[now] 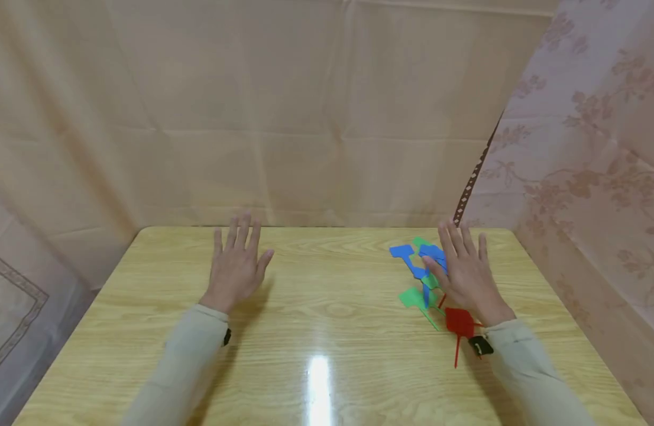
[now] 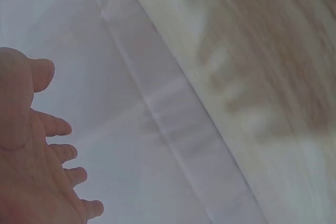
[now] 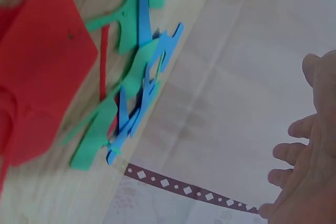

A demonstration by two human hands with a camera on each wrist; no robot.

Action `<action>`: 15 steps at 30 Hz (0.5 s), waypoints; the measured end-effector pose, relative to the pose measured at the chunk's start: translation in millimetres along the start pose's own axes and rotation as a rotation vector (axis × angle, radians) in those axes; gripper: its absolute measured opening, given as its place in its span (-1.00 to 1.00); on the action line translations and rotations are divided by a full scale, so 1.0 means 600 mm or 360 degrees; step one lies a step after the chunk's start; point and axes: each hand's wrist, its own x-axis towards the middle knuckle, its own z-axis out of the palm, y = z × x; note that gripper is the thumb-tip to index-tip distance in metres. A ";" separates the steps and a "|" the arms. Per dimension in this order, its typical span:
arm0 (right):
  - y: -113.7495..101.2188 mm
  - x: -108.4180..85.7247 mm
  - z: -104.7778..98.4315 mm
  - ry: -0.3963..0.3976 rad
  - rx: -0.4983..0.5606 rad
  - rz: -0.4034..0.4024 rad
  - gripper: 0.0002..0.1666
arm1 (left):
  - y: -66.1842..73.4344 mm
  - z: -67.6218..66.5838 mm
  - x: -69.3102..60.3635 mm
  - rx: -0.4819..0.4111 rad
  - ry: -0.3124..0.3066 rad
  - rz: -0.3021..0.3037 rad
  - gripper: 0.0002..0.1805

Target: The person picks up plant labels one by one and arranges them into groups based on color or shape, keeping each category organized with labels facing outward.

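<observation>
My left hand (image 1: 235, 269) is held over the left half of the table with its fingers straight and spread, holding nothing. In the left wrist view the same hand (image 2: 37, 166) shows its palm. Over the right side hovers my right hand (image 1: 469, 277), fingers also extended and bare of any object. Partly beneath it lies a loose pile of flat plastic tags with thin stems: blue tags (image 1: 404, 252), green tags (image 1: 411, 297) and red tags (image 1: 460, 322). In the right wrist view the red tags (image 3: 47, 66) are nearest the camera, apart from the hand (image 3: 304, 177).
A light wood-grain table (image 1: 327, 284) spans the front, with a bright reflection near its front middle. Beige cloth (image 1: 306, 118) hangs behind its far edge. Flower-patterned cloth (image 1: 588, 148) hangs along the right, and a pale cloth with a dark border (image 1: 18, 296) is at left.
</observation>
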 end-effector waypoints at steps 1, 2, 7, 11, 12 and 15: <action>-0.001 -0.001 0.002 -0.0005 0.0012 -0.0006 -0.08 | 0.003 0.003 0.000 0.0004 -0.0004 0.0006 -0.22; -0.003 -0.003 0.003 -0.0012 0.0025 -0.0011 -0.09 | 0.006 0.006 0.001 0.0006 -0.0009 0.0013 -0.22; -0.013 -0.007 0.008 -0.0057 0.0065 -0.0014 -0.13 | 0.023 0.022 0.004 0.0023 -0.0034 0.0059 -0.24; -0.020 -0.010 0.014 -0.0076 0.0074 -0.0038 -0.18 | 0.043 0.036 0.009 0.0031 -0.0067 0.0104 -0.26; -0.021 -0.011 0.016 -0.0079 0.0077 -0.0045 -0.19 | 0.048 0.040 0.009 0.0023 -0.0077 0.0118 -0.26; -0.024 -0.013 0.023 -0.0096 0.0098 -0.0047 -0.22 | 0.062 0.049 0.010 -0.0009 -0.0102 0.0161 -0.28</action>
